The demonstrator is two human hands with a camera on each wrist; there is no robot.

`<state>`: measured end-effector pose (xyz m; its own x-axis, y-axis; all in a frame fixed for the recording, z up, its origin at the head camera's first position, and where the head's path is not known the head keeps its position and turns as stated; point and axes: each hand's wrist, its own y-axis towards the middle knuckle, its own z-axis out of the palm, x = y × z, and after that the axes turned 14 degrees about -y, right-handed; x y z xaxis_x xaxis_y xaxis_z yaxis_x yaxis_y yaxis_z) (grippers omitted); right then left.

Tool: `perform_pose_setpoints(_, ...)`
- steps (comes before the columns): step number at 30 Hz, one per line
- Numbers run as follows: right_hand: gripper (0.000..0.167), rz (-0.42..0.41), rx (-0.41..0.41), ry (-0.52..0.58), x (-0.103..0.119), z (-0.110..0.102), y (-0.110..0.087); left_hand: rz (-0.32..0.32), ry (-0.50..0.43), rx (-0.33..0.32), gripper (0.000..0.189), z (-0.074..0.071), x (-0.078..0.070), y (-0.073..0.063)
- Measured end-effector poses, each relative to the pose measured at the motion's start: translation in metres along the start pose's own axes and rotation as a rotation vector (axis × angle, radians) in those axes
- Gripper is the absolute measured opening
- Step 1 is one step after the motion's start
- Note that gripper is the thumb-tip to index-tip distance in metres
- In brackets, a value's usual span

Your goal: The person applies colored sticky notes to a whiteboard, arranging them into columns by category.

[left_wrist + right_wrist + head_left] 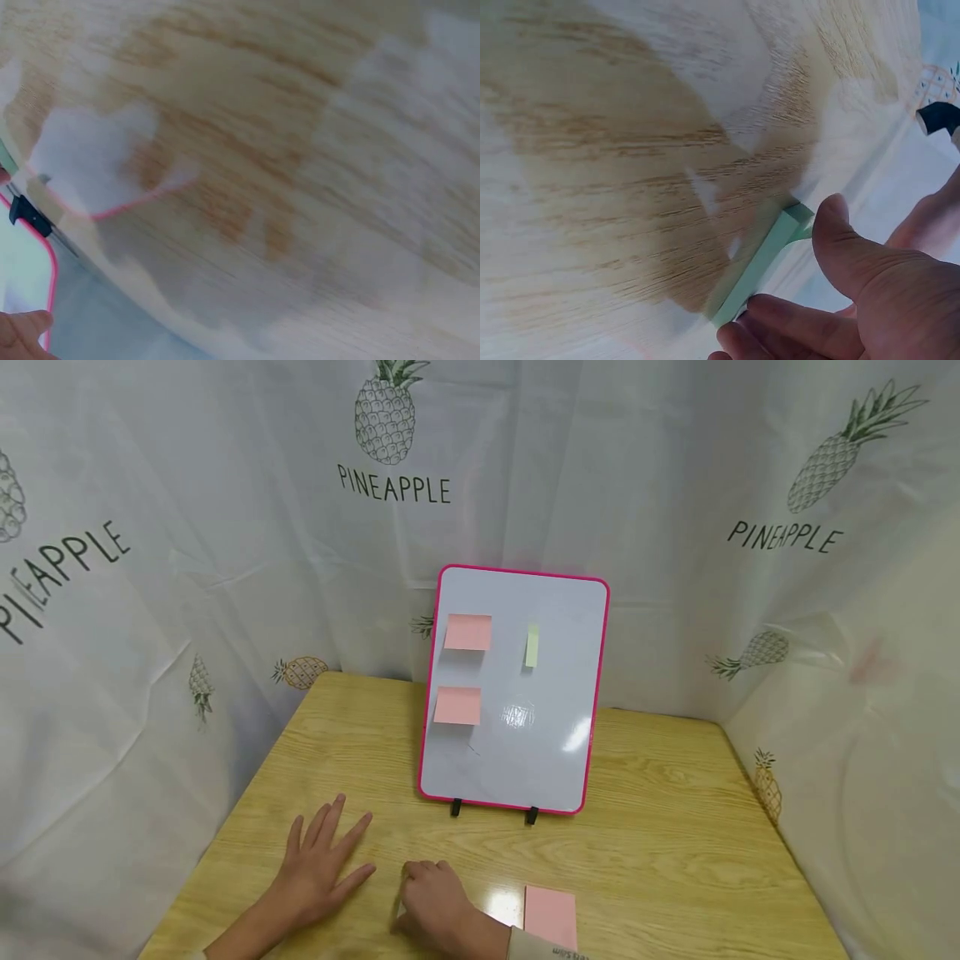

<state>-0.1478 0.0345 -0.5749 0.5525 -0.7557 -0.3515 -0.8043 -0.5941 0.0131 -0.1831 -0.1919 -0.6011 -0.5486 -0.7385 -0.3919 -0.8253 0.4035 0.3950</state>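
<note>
My left hand is spread over the left front of the wooden table, holding nothing. Parts of its fingers show at the left edge of the left wrist view. Farther right, my right hand bends over a narrow pale green sticky note pad, mostly covered in the head view. In the right wrist view its thumb is at one end, by a slightly lifted top sheet, and its curled fingers touch the other end. A pink sticky note pad lies by the right sleeve.
A pink-framed whiteboard leans on a stand with black feet. Two pink notes and one narrow green note are stuck on it. Pineapple-print curtains surround the wooden table.
</note>
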Motion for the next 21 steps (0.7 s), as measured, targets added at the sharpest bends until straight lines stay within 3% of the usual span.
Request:
perform_pose_setpoints(8,0.027,-0.055,-0.092,-0.073,-0.002,0.003,0.000,0.011,-0.001,-0.004,0.070,0.001,-0.001,0.000)
perform_pose_setpoints(15,0.016,-0.055,-0.131,-0.068,-0.004,0.001,0.000,0.083,0.002,0.037,0.081,0.005,-0.002,0.000)
perform_pose_setpoints(21,0.016,-0.045,-0.243,-0.028,-0.010,0.003,0.006,0.166,0.018,0.073,0.084,0.012,-0.003,-0.001)
